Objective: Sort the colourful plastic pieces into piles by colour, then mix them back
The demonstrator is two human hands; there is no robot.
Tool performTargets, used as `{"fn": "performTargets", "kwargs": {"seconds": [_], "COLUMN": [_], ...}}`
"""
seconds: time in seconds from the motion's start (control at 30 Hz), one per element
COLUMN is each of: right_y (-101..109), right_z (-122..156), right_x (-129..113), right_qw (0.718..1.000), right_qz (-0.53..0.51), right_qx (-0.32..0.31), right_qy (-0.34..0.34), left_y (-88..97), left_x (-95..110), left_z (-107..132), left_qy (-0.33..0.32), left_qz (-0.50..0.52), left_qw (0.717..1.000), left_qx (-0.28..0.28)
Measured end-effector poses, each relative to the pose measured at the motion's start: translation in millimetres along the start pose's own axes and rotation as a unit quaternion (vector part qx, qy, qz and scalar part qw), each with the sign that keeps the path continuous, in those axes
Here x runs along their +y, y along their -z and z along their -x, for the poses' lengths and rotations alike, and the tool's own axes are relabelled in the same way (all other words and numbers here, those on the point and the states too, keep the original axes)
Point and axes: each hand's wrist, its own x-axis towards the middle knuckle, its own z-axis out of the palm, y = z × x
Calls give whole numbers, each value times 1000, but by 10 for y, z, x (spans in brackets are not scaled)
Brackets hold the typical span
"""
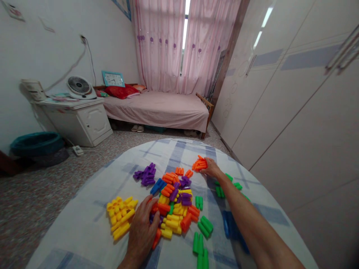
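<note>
Head cam: right hand [211,167] and left hand [143,224] at orange tube blocks [198,164], can't tell grips; probably light, stiff, pinch mid-tube.

Home bedroom: a low, wooden-ended, pink-sheeted bed [159,106] is standing before pale pink fabric curtains [159,56], tall glossy off-white wardrobe doors [275,108] are lining one side, and a white panelled cabinet [98,121] is carrying a round-grilled white fan [80,86].

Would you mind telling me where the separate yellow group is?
In the head view, the yellow group lies on the tablecloth just left of the left hand, below and left of the purple cluster.
</note>
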Motion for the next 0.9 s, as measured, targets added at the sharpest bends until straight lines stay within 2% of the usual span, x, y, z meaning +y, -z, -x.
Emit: {"fn": "performTargets", "kwargs": {"seconds": [0.13,0.27,0.5,0.63,0.73,0.83,0.9], "right_y": [-7,21,-41,41,138,173,153], "right_z": [2,60,132,234,366,497,558], "right_x": [-78,-90,-327,-451,-512,-575,-612], "right_qw": [999,999,999,999,999,987,977], "right_qz": [-12,-15,-10,5,17,13,16], "right_qx": [-35,-43,-2,24,38,3,-24], "right_qy": [6,-6,-43,-49,29,163,213], "left_y": [10,18,22,32,32,26,22], "left_x": [29,50,48,62,65,56,47], "left_z": [-5,-6,-12,-20,-19,-17,-16], "left_qy": [-1,1,-1,3,2,-1,-1], "left_qz": [4,10,9,4,3,6,6], "left_qw": [1000,1000,1000,1000,1000,1000,1000], "left_qx": [1,3,2,0,-2,-2,-2]}}
